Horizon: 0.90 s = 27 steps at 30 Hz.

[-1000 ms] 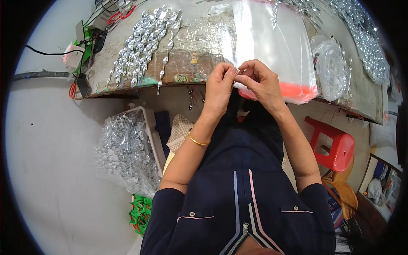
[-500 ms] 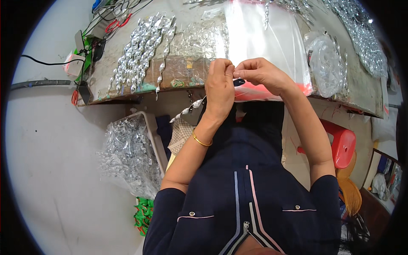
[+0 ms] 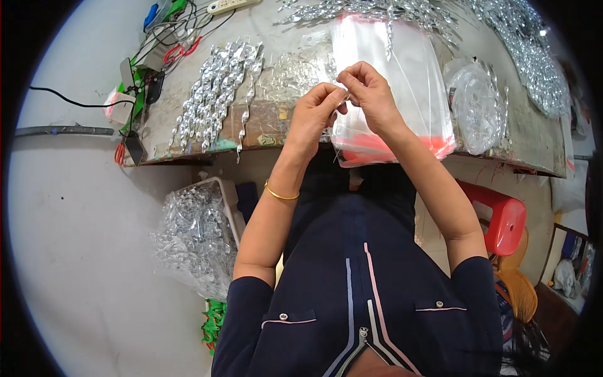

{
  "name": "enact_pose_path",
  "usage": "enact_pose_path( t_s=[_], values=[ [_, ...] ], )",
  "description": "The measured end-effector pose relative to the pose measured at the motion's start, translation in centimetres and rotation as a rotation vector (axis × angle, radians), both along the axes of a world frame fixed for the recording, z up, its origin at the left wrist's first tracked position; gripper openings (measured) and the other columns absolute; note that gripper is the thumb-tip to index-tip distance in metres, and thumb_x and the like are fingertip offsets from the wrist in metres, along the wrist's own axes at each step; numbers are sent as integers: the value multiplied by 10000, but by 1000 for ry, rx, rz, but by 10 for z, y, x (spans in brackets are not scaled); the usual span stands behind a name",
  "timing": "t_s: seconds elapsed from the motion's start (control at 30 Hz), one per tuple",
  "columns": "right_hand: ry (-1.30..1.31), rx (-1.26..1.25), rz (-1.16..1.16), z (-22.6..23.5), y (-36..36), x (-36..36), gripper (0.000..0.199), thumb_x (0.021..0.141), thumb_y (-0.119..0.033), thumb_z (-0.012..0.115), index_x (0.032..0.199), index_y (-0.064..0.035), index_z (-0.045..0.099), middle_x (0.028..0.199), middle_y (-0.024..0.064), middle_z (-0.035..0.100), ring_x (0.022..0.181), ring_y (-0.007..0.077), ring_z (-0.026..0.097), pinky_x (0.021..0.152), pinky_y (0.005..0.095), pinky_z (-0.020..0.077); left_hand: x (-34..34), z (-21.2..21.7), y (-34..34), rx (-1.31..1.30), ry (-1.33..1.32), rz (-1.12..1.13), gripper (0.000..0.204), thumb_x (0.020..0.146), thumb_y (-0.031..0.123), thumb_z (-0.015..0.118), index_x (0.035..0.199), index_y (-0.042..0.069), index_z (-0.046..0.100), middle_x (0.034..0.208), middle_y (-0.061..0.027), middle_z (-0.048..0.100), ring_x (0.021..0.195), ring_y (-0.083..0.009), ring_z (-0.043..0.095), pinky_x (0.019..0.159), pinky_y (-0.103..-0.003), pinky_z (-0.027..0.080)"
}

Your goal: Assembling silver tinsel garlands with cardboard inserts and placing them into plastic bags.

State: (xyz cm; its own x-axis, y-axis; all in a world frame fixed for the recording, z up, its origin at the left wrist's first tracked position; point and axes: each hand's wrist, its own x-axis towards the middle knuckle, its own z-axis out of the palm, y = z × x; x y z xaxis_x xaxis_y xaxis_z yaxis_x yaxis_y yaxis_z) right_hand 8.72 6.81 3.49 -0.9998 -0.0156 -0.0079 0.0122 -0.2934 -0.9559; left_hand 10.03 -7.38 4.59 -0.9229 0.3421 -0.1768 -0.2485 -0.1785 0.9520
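My left hand point(image 3: 309, 117) and right hand point(image 3: 374, 102) pinch close together, on what I cannot tell; a light, even grip suits fine work over clear plastic bags point(image 3: 414, 94).

On the counter point(image 3: 534, 141), twisted foil strands point(image 3: 213, 97) lie left of a stack of plastic bags point(image 3: 408, 94), with a crumpled bag point(image 3: 475, 116) to its right. Before the counter, a bin point(image 3: 232, 202) sits left and a stool point(image 3: 506, 226) right.
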Motion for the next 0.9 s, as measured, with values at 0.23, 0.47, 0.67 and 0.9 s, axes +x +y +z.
enact_pose_path(
  t_s=[0.23, 0.47, 0.67, 0.9],
  values=[
    [-113, 269, 330, 23, 30, -12, 260, 905, -223, 594, 1056, -13, 615, 824, -25, 585, 639, 31, 395, 562, 189, 334, -24, 0, -15, 7, 26, 148, 149, 923, 184, 553, 846, 56, 555, 698, 5, 538, 526, -48, 430, 479, -187, 345],
    [-164, 564, 400, 20, 86, 12, 188, 886, -203, 608, 955, -36, 657, 771, -42, 573, 647, 30, 412, 581, 190, 332, -46, 1, -31, -55, 29, 204, 143, 920, 190, 558, 849, 67, 551, 684, 4, 535, 509, -46, 408, 464, -187, 319],
    [-121, 389, 161, 23, 100, 13, 199, 887, -204, 622, 961, -23, 657, 804, -15, 611, 708, 47, 490, 651, 200, 391, -64, 31, -16, -247, 58, 94, 158, 920, 212, 566, 875, 62, 585, 698, 21, 540, 530, -42, 405, 474, -187, 309],
    [198, 443, -49, 43, 90, -36, 208, 880, -179, 636, 988, -5, 671, 872, 15, 648, 825, 93, 577, 796, 225, 430, -129, 80, 33, -618, 529, -62, 185, 909, 199, 552, 880, 27, 613, 690, -24, 612, 483, -56, 413, 467, -215, 340]
  ],
)
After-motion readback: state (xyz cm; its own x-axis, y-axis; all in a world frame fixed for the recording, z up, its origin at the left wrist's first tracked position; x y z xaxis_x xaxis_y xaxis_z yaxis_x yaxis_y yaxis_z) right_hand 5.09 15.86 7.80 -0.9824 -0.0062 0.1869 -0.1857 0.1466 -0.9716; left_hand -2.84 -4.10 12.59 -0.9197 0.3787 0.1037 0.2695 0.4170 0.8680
